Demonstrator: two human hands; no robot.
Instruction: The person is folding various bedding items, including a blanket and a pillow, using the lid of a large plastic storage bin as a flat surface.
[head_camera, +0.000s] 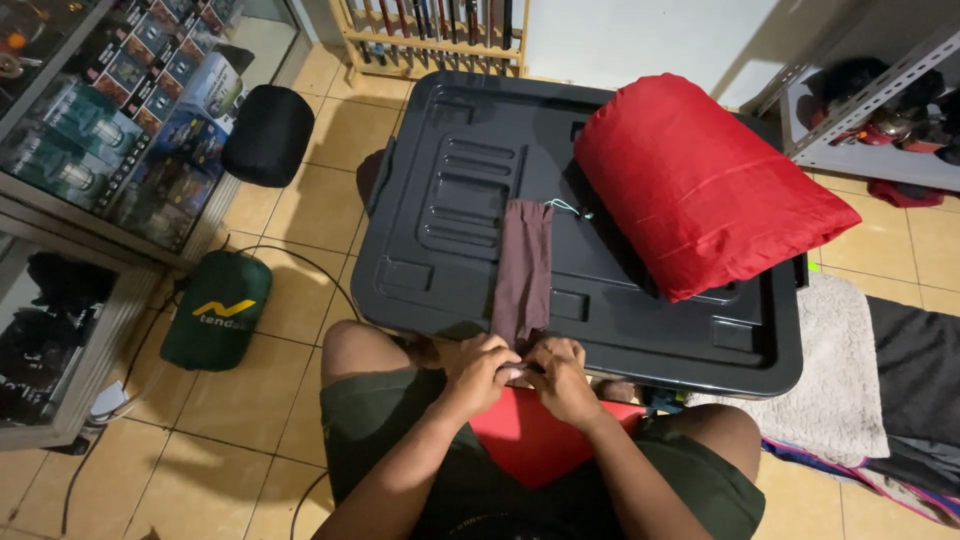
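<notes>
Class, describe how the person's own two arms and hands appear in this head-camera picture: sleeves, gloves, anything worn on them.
Both forearms are bare, with no sleeves in view. The left hand and the right hand wear no gloves; no rings, watch or wristband can be made out. The only clothing visible nearby is the dark green shorts.

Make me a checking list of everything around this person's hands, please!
Surface: black plastic bin lid, ridged, serving as a table.
Job's things: brown cloth pouch lying on the lid, its near end pinched by both hands; red fabric on the lap.
Clutter: red stuffed bag on the lid's right side.
Hands: left hand and right hand close together, gripping the pouch end.
Cables: black cable on the floor tiles.
Surroundings: green roll bag, black roll bag, glass display case, grey rug.
</notes>
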